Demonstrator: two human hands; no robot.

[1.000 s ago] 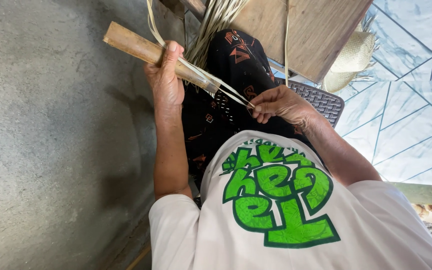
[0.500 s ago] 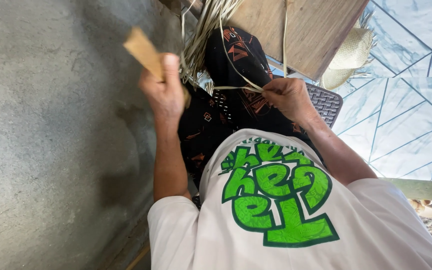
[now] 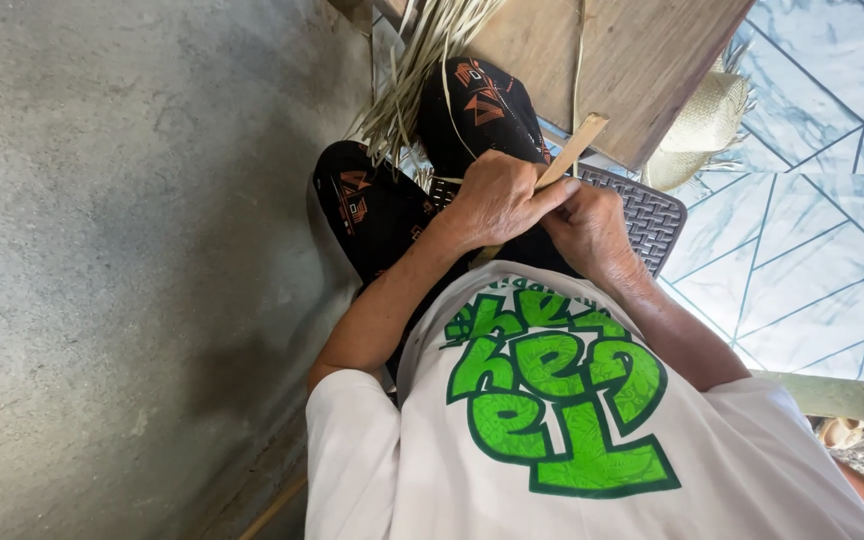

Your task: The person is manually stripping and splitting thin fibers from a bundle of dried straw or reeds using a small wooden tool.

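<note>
My left hand (image 3: 497,200) is wrapped around a flat wooden stick (image 3: 572,148) that slants up to the right over my lap. My right hand (image 3: 592,230) sits right beside it with its fingers curled, knuckles touching the left hand and the stick. Whatever lies inside its fingers is hidden. A bundle of pale dried leaf strips (image 3: 422,75) hangs over my dark patterned trousers (image 3: 372,205), just above the hands. One thin strip (image 3: 580,60) runs down across the wooden board toward the stick's tip.
A wooden board (image 3: 612,50) lies ahead of my knees. Under my right forearm is a grey woven plastic seat (image 3: 657,215), with a pale woven hat (image 3: 707,115) beyond it. Blue-white tiles (image 3: 812,250) are on the right and a rough concrete surface (image 3: 122,250) on the left.
My left hand has swung the stick from up on the left down to the middle, against my right hand. The thin strips stretched between the hands no longer show.
</note>
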